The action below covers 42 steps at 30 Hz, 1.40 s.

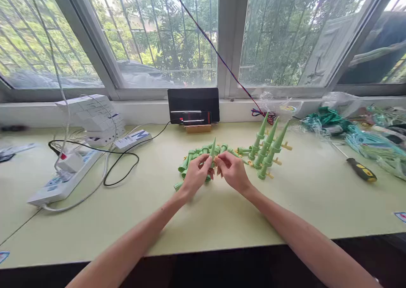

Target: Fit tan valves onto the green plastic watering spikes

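My left hand (pixel 196 174) is closed around a green plastic watering spike (pixel 213 147), its pointed tip upward. My right hand (pixel 234 173) pinches at the spike's side, where a small yellowish piece shows between the fingertips, probably a valve; the fingers partly cover it. Behind and beneath both hands lies a heap of similar green spikes (pixel 191 156). Right of my right hand, several green spikes with yellow valves stand nested in upright stacks (pixel 265 152), tips up.
A black tablet (pixel 193 100) leans by the window behind a phone (pixel 196 118) on a stand. To the left are a power strip (pixel 68 182), cables and white boxes (pixel 90 116). A screwdriver (pixel 361 169) and plastic bags (pixel 368 140) lie to the right.
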Available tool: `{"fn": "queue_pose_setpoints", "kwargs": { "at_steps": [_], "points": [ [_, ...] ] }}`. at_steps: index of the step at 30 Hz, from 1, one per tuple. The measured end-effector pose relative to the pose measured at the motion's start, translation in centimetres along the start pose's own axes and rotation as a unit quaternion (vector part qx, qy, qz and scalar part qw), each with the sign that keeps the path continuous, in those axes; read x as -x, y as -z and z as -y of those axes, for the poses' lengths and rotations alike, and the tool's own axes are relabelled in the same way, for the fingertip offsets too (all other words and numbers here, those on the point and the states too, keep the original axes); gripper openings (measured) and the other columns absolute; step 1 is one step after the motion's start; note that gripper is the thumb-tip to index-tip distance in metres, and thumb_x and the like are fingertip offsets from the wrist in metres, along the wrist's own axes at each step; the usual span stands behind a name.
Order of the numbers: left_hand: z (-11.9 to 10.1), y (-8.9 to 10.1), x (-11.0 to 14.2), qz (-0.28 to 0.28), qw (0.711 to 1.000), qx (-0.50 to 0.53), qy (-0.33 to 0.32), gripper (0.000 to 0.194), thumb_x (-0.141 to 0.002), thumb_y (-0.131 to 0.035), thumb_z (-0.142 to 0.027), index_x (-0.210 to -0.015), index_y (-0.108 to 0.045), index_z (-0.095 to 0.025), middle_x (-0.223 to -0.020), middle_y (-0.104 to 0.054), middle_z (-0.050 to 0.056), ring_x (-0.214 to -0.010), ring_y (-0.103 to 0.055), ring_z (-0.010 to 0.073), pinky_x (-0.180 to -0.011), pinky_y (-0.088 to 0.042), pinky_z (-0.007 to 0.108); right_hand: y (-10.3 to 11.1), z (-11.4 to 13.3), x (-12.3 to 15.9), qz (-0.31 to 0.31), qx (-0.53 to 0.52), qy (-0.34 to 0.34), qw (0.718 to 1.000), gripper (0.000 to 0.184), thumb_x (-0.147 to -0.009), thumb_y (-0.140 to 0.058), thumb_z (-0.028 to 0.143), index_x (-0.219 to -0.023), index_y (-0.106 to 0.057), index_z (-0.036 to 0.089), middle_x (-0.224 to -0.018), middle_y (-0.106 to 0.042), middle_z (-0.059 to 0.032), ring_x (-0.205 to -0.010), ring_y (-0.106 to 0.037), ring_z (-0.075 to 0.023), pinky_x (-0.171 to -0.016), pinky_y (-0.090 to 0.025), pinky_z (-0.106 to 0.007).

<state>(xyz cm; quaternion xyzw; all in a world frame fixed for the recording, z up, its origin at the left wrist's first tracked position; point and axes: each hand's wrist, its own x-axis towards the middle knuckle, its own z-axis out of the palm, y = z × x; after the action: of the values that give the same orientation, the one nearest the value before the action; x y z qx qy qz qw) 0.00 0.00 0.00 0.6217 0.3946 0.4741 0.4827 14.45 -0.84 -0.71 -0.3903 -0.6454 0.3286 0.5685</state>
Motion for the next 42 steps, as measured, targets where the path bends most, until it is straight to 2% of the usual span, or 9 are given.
{"fn": "queue_pose_setpoints", "kwargs": {
  "at_steps": [9,14,19,26,32,42],
  "points": [
    [-0.3,0.1,0.1,-0.033,0.999,-0.012,-0.001,0.029,-0.089,-0.058,-0.044,-0.092,-0.064,-0.016,-0.074,-0.059,0.001,-0.055,-0.056,0.0111,-0.053,-0.048,0.025,0.0,-0.3,0.0,-0.011,-0.030,-0.025,0.999,0.029,-0.091,-0.059,0.046,-0.081,-0.060,0.019,-0.058,-0.059,0.0015,-0.047,-0.054,-0.0123,-0.046,-0.046,-0.025],
    [-0.3,0.4,-0.1,-0.059,0.998,0.002,-0.012,0.031,-0.088,-0.059,-0.047,-0.091,-0.064,-0.017,-0.077,-0.061,0.002,-0.057,-0.056,0.0125,-0.055,-0.049,0.027,0.1,-0.8,-0.3,-0.041,-0.129,-0.060,0.989,0.029,-0.087,-0.064,0.047,-0.085,-0.058,0.019,-0.064,-0.061,0.0012,-0.048,-0.056,-0.0127,-0.043,-0.046,-0.026],
    [-0.2,0.5,-0.2,-0.057,0.998,0.012,-0.005,0.032,-0.088,-0.059,-0.048,-0.093,-0.064,-0.017,-0.081,-0.063,0.003,-0.057,-0.056,0.0127,-0.054,-0.049,0.028,0.2,-1.0,-0.6,-0.054,-0.197,-0.098,0.974,0.030,-0.082,-0.070,0.045,-0.091,-0.060,0.018,-0.067,-0.064,0.0005,-0.049,-0.056,-0.0124,-0.043,-0.046,-0.026],
    [-0.1,0.2,-0.1,-0.051,0.998,0.023,-0.003,0.032,-0.088,-0.059,-0.047,-0.093,-0.065,-0.016,-0.086,-0.065,0.005,-0.058,-0.056,0.0121,-0.054,-0.050,0.028,0.1,-1.1,-0.7,-0.076,-0.257,-0.112,0.957,0.028,-0.076,-0.078,0.038,-0.083,-0.060,0.019,-0.070,-0.068,-0.0010,-0.058,-0.061,-0.0138,-0.051,-0.050,-0.026],
    [-0.4,0.0,0.0,-0.048,0.999,0.025,0.004,0.030,-0.088,-0.060,-0.044,-0.095,-0.066,-0.016,-0.082,-0.063,0.003,-0.057,-0.056,0.0115,-0.053,-0.049,0.026,0.2,-0.7,-0.6,-0.077,-0.250,-0.115,0.958,0.030,-0.073,-0.081,0.039,-0.082,-0.059,0.019,-0.076,-0.071,-0.0028,-0.073,-0.070,-0.0188,-0.071,-0.057,-0.033],
    [-0.5,0.0,0.0,-0.037,0.999,0.032,0.006,0.030,-0.088,-0.060,-0.044,-0.096,-0.065,-0.015,-0.086,-0.065,0.004,-0.057,-0.056,0.0109,-0.052,-0.050,0.026,0.0,-0.7,-0.5,-0.071,-0.216,-0.098,0.969,0.034,-0.069,-0.082,0.043,-0.077,-0.059,0.019,-0.085,-0.068,-0.0038,-0.071,-0.066,-0.0166,-0.073,-0.056,-0.034]
  ]
}}
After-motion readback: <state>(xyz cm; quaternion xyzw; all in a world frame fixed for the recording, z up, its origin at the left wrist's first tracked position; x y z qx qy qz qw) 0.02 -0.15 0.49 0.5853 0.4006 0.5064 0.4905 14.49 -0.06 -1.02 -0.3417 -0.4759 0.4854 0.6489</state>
